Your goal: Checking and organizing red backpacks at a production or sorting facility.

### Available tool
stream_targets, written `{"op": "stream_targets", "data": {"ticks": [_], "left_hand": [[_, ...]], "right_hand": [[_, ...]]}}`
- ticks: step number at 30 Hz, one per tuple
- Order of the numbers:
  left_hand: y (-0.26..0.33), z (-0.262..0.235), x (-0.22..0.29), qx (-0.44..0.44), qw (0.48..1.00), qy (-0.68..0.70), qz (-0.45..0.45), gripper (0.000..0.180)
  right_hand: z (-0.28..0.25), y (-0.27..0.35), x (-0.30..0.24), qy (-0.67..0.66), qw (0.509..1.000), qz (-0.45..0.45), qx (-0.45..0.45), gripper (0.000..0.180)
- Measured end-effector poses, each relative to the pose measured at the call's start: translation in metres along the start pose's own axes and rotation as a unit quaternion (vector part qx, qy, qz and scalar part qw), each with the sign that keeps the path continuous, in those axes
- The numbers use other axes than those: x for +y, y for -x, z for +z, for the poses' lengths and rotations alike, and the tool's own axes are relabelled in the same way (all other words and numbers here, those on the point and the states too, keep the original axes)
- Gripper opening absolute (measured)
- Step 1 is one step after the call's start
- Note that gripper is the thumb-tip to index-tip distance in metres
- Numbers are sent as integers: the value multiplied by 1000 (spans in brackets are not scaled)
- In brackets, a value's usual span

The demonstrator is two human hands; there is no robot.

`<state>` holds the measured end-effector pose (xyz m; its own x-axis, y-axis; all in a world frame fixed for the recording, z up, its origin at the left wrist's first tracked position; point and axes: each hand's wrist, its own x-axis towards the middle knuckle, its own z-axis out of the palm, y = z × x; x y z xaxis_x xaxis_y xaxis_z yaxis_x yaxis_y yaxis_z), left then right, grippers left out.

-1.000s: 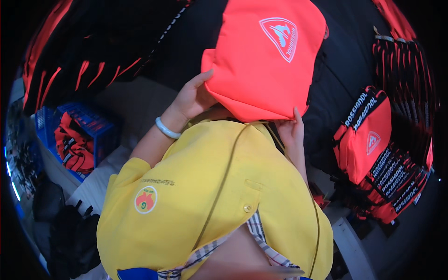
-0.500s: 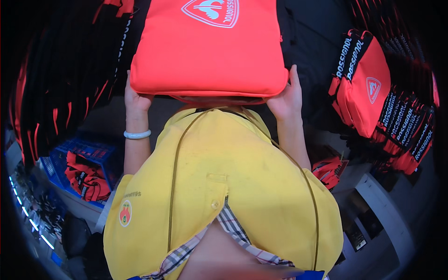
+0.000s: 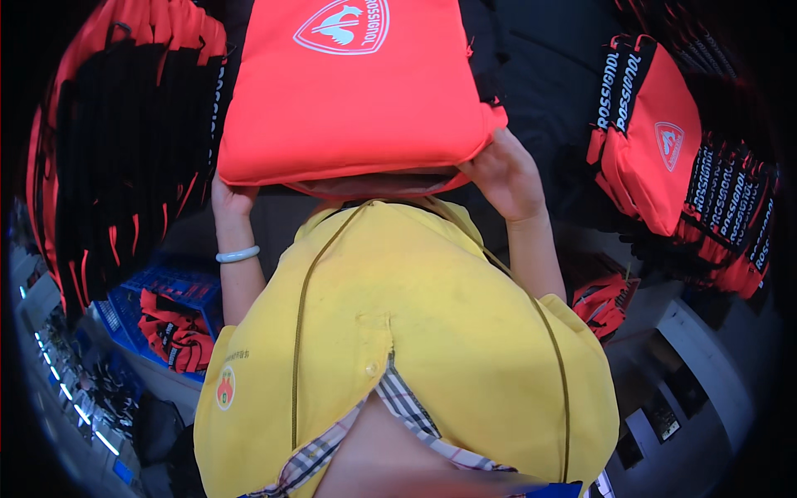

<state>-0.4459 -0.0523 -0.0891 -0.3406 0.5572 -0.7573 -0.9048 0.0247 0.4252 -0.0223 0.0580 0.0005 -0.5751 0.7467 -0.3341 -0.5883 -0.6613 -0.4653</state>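
Observation:
A red fabric bag (image 3: 349,108) with a white shield emblem and black side parts lies in front of me, its near edge towards my body. My left hand (image 3: 232,197) grips its near left corner, the fingers hidden beneath the cloth. At the near right corner, my right hand (image 3: 505,176) is closed on the edge, where a fold of red cloth sticks out beside the fingertips. Below the near edge a paler inner layer shows in a narrow gap.
Stacked black and red bags (image 3: 124,141) stand on the left. Another pile, topped by a red bag (image 3: 664,141), stands on the right. A blue crate (image 3: 120,319) at lower left holds red and black pieces (image 3: 174,332). More red pieces (image 3: 599,307) lie by my right elbow.
The bag has shifted slightly left and tilted. My right hand has moved from under the corner to its side and bunched the cloth there. My left hand stays on its corner.

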Motion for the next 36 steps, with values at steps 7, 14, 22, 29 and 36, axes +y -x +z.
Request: {"op": "stream_targets", "data": {"ticks": [7,14,22,29,36], "left_hand": [[-2,-18,2,67,998,-14,10,37],[-11,-36,0,65,998,-22,13,36],[33,36,19,-55,995,52,68,36],[118,110,-3,-360,902,-149,183,49],[143,146,2,-403,293,-710,497,34]], "right_hand": [[9,-1,18,-38,998,-45,3,39],[20,-1,25,-126,991,-26,30,47],[19,-10,-8,-286,953,-52,-92,47],[30,-6,-56,-129,977,-76,-149,34],[52,-29,-138,-311,938,-81,-132,30]]}}
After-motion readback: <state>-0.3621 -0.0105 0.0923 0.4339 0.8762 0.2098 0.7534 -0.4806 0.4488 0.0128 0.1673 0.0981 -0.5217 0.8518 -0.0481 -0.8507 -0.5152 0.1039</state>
